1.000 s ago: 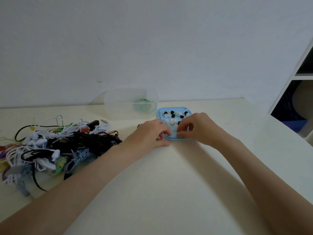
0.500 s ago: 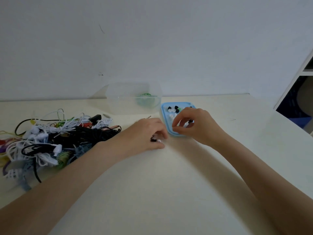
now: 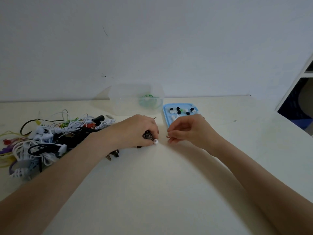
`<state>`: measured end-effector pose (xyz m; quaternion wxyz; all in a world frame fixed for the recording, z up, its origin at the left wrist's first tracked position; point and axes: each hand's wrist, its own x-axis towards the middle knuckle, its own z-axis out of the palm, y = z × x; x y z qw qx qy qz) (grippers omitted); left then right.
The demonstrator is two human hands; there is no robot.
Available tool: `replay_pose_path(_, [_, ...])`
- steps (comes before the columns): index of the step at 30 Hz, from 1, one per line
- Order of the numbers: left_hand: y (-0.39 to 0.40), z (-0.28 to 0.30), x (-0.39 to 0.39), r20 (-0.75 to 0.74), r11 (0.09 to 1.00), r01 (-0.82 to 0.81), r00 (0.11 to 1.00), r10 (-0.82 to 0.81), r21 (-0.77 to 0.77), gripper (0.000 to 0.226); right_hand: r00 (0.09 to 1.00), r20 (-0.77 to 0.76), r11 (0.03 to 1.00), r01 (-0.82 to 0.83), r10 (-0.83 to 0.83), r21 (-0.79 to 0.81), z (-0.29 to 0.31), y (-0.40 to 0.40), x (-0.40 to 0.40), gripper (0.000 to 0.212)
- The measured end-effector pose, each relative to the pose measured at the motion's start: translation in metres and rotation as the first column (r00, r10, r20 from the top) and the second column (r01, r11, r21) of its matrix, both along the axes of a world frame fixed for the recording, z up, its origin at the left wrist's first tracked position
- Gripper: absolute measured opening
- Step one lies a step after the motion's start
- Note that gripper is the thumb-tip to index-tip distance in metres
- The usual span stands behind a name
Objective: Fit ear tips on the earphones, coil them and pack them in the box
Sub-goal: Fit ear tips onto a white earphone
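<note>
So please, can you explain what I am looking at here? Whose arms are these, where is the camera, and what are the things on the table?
There is no machine: a person works with two bare hands, and one camera worn on the head looks forward and down. The left hand grips a small dark metallic earphone with a white ear tip on its end. The right hand hovers beside it with curled fingers; whether it pinches anything is too small to tell. On the cream table lie a tangled pile of white, black and coloured earphone cables on the left, a clear plastic box at the back with something green coiled inside, and a flat light-blue tray with loose black, white and green ear tips.
</note>
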<state>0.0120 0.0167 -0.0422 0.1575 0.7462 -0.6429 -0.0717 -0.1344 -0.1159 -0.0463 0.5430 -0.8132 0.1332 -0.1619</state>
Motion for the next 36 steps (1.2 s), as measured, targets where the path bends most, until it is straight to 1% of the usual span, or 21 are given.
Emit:
replay_pose_path(2, [-0.001, -0.002, -0.003, -0.057, 0.997, -0.041, 0.998, 0.037, -0.069, 0.012, 1.000, 0.003, 0.998, -0.001, 0.001, 0.055, -0.001, 0.000, -0.001, 0.003])
replay_pose_path(4, [-0.003, -0.006, -0.008, -0.136, 0.979, -0.129, 0.985, 0.108, -0.156, 0.010, 1.000, 0.026, 0.993, -0.012, 0.009, 0.120, 0.000, -0.001, -0.002, 0.003])
replay_pose_path(6, [-0.006, -0.010, -0.015, -0.266, 0.945, -0.211, 0.953, 0.143, -0.249, 0.007, 0.998, 0.059, 0.987, -0.022, 0.013, 0.162, 0.001, -0.003, -0.003, 0.004])
replay_pose_path(7, [-0.008, -0.012, -0.018, -0.328, 0.929, -0.245, 0.933, 0.148, -0.277, 0.010, 0.997, 0.071, 0.986, -0.022, 0.010, 0.167, 0.001, -0.004, -0.003, 0.005])
replay_pose_path(10, [-0.013, -0.014, -0.025, -0.465, 0.899, -0.330, 0.868, 0.170, -0.287, 0.015, 0.995, 0.095, 0.989, -0.002, -0.012, 0.145, 0.001, -0.005, -0.002, 0.007])
replay_pose_path(13, [-0.015, -0.012, -0.028, -0.611, 0.876, -0.397, 0.776, 0.159, -0.275, 0.015, 0.991, 0.133, 0.989, 0.008, -0.028, 0.147, 0.002, -0.004, -0.001, 0.009])
replay_pose_path(17, [-0.016, -0.011, -0.032, -0.640, 0.857, -0.447, 0.743, 0.197, -0.255, 0.017, 0.988, 0.148, 0.994, 0.023, -0.039, 0.109, 0.003, -0.003, -0.002, 0.012])
replay_pose_path(19, [-0.017, -0.011, -0.032, -0.657, 0.852, -0.460, 0.727, 0.201, -0.248, 0.019, 0.988, 0.143, 0.992, 0.034, -0.051, 0.118, 0.003, -0.004, -0.002, 0.012])
replay_pose_path(25, [-0.013, -0.008, -0.033, -0.688, 0.869, -0.444, 0.701, 0.187, -0.217, 0.018, 0.987, 0.140, 0.992, 0.058, -0.073, 0.111, 0.004, -0.004, -0.003, 0.011])
replay_pose_path(27, [-0.010, -0.007, -0.031, -0.731, 0.877, -0.435, 0.664, 0.159, -0.204, 0.017, 0.987, 0.133, 0.992, 0.077, -0.090, 0.099, 0.004, -0.005, -0.003, 0.012])
replay_pose_path(30, [-0.007, -0.005, -0.030, -0.818, 0.889, -0.422, 0.566, 0.103, -0.180, 0.013, 0.989, 0.125, 0.993, 0.069, -0.080, 0.092, 0.004, -0.005, -0.004, 0.013])
replay_pose_path(31, [-0.007, -0.004, -0.030, -0.830, 0.890, -0.421, 0.549, 0.095, -0.177, 0.012, 0.990, 0.125, 0.994, 0.060, -0.071, 0.096, 0.004, -0.006, -0.004, 0.012])
replay_pose_path(33, [-0.007, -0.004, -0.031, -0.836, 0.891, -0.418, 0.542, 0.088, -0.177, 0.012, 0.989, 0.131, 0.994, 0.050, -0.063, 0.102, 0.003, -0.006, -0.004, 0.011])
replay_pose_path(36, [-0.008, -0.005, -0.031, -0.827, 0.895, -0.402, 0.558, 0.074, -0.191, 0.012, 0.989, 0.138, 0.994, 0.038, -0.051, 0.102, 0.004, -0.006, -0.005, 0.010])
